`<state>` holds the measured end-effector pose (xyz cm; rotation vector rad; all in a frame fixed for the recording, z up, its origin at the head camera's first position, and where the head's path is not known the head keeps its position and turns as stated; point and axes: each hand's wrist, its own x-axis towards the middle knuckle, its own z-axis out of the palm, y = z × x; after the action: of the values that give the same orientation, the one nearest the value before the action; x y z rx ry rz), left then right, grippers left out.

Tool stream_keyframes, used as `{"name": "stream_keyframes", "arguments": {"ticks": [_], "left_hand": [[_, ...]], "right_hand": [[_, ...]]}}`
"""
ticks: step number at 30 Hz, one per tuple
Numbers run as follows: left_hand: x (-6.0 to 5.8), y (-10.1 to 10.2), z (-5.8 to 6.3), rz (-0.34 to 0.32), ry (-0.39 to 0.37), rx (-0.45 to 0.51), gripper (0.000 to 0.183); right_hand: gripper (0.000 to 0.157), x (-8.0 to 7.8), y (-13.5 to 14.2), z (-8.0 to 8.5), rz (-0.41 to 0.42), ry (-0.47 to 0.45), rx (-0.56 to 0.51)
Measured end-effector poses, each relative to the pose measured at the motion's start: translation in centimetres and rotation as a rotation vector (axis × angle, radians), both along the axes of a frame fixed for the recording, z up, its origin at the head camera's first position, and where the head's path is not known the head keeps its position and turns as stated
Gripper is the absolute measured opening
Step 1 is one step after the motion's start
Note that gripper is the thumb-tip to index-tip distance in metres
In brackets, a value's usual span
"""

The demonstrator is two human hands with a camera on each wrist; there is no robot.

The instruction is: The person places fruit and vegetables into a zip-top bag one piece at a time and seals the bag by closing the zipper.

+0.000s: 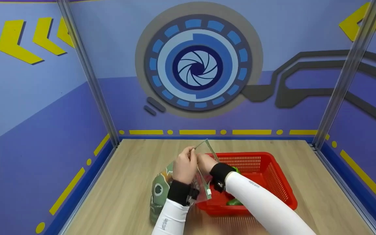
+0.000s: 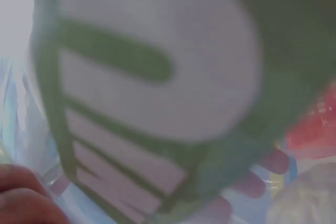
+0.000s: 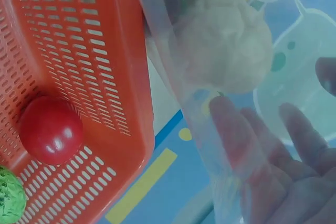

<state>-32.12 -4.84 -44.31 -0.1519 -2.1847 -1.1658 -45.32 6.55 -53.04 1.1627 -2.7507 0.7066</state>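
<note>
A zip bag with a green printed side and a clear side hangs between the hands, its mouth spread apart. The left hand pinches its upper edge between thumb and fingers. Close by, the right hand is at the mouth, partly hidden by the left hand and the film. In the right wrist view its fingers are extended and spread, some seen through clear plastic. A pale bulb-like thing shows through the bag there. Green print on the bag fills most of the left wrist view, blurred.
A red perforated basket stands right of the bag, under the right forearm. It holds a tomato, a leafy light-green ball and a dark green vegetable. Upright panels enclose the wooden table at the back and sides.
</note>
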Motion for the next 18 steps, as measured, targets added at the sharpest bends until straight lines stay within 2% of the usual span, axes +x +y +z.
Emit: {"name": "stream_keyframes", "arguments": {"ticks": [1, 2, 4, 6, 10, 14, 18], "left_hand": [[0.0, 0.0, 0.0, 0.0, 0.004, 0.0, 0.021], [0.0, 0.0, 0.0, 0.002, 0.005, -0.001, 0.02], [0.0, 0.0, 0.0, 0.009, 0.005, -0.001, 0.02], [0.0, 0.0, 0.0, 0.009, -0.002, 0.0, 0.019], [-0.1, 0.0, 0.0, 0.007, -0.018, -0.003, 0.02], [-0.1, 0.1, 0.0, 0.005, -0.016, -0.002, 0.019], [-0.2, 0.1, 0.0, 0.01, -0.005, -0.003, 0.019]], "right_hand": [[0.022, 2.8, 0.1, 3.0, -0.029, -0.074, -0.065], [0.023, 4.9, 0.2, 5.3, -0.063, -0.145, -0.123], [0.027, 7.1, 0.4, 7.6, -0.105, -0.217, -0.207], [0.026, 7.3, 0.7, 8.0, -0.145, -0.277, -0.272], [0.019, 6.9, 1.9, 8.4, -0.129, -0.32, -0.415], [0.019, 6.8, 3.6, 9.6, -0.09, -0.323, -0.598], [0.022, 6.5, 5.6, 10.3, -0.112, -0.337, -0.741]]}}
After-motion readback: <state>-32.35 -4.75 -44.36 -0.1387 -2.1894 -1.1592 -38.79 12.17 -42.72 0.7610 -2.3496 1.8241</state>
